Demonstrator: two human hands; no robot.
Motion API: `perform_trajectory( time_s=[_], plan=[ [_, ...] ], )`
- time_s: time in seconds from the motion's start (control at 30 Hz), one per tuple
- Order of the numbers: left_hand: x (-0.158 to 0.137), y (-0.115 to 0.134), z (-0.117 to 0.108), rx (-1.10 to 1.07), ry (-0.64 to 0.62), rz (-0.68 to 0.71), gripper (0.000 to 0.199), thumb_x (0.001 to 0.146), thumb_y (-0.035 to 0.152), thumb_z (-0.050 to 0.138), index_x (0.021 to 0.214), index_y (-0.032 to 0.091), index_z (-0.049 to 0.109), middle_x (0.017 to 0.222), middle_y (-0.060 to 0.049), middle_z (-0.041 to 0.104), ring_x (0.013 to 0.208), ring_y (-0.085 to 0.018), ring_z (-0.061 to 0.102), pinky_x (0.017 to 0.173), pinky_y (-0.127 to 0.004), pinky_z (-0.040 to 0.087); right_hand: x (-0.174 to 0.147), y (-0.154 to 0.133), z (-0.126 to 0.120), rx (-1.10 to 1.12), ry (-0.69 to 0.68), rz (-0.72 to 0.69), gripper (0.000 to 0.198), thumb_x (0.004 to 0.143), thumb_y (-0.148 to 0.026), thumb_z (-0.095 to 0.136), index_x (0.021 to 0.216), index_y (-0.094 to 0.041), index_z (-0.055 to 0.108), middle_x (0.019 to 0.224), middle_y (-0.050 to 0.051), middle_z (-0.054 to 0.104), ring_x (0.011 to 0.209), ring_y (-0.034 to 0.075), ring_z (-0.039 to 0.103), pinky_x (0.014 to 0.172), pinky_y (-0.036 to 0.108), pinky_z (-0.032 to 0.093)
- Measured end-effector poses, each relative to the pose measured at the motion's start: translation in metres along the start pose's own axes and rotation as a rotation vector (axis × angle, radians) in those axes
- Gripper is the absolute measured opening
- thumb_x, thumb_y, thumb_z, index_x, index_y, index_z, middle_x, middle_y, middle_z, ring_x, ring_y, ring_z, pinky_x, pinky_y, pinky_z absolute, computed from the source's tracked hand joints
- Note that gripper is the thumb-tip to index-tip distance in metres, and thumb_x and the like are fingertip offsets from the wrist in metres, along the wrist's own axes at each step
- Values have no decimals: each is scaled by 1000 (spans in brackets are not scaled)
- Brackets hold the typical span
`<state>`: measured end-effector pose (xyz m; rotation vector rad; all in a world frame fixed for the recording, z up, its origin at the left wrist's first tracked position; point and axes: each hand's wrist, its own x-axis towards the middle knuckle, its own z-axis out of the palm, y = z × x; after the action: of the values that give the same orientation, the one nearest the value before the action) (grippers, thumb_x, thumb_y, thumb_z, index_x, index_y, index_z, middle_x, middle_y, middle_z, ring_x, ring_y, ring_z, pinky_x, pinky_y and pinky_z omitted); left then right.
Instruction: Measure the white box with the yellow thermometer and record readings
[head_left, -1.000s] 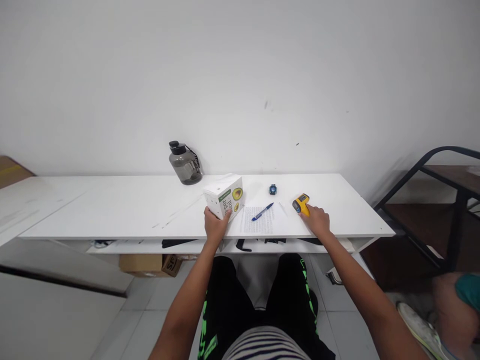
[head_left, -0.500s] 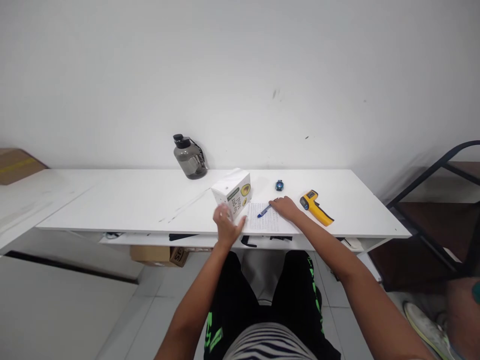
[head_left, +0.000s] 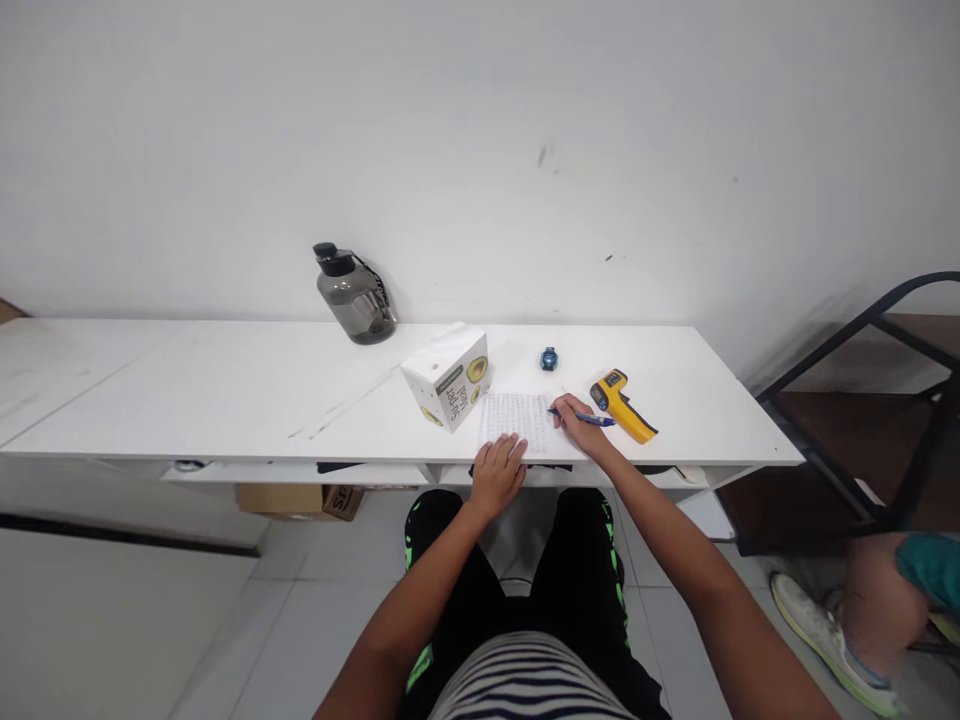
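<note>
A sheet of paper point(head_left: 517, 412) covered in handwriting lies at the front of the white desk point(head_left: 225, 390). My left hand point(head_left: 499, 472) rests flat on its lower left edge, fingers stretched out. In my right hand point(head_left: 577, 422) is a blue pen point(head_left: 598, 421), its tip by the right side of the paper. Just left of the paper stands a white box point(head_left: 454, 385) with avocado pictures and the words "Super Meal". A yellow infrared thermometer point(head_left: 626, 405) lies right of my right hand. Behind the paper sits a small blue-and-black watch point(head_left: 549, 358).
A large grey water bottle point(head_left: 356, 298) stands by the wall at the back left. Beneath the desk are a shelf and a cardboard box point(head_left: 289, 499). To the right is a black metal frame point(head_left: 870, 420), with another person's leg point(head_left: 885, 590) near it.
My left hand has left the white box and now lies on the paper. The pen, pointing down-left across the paper before, is now gripped in my right hand in a writing hold.
</note>
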<state>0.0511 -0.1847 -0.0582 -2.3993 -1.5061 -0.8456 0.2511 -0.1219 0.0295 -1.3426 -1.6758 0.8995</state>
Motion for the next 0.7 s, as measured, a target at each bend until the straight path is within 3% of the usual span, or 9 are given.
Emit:
perform_trajectory(
  time_s=[0.17,0.7],
  plan=[
    [-1,1,9,-62,7,-102,43,83,26,53,126,28,56,128,-7,59,122,-25,51,102,-43,33,3,2,0,-52,74,96,38,83,-48,44,64,-20,59,64,1,60,70,18,56,70,30,42],
    [0,2,9,-70,-36,-122,43,83,27,53,125,28,57,129,-7,58,123,-25,50,103,-43,33,4,7,5,-124,47,67,34,81,-44,46,60,-20,57,65,1,62,71,18,57,70,29,41]
  ],
)
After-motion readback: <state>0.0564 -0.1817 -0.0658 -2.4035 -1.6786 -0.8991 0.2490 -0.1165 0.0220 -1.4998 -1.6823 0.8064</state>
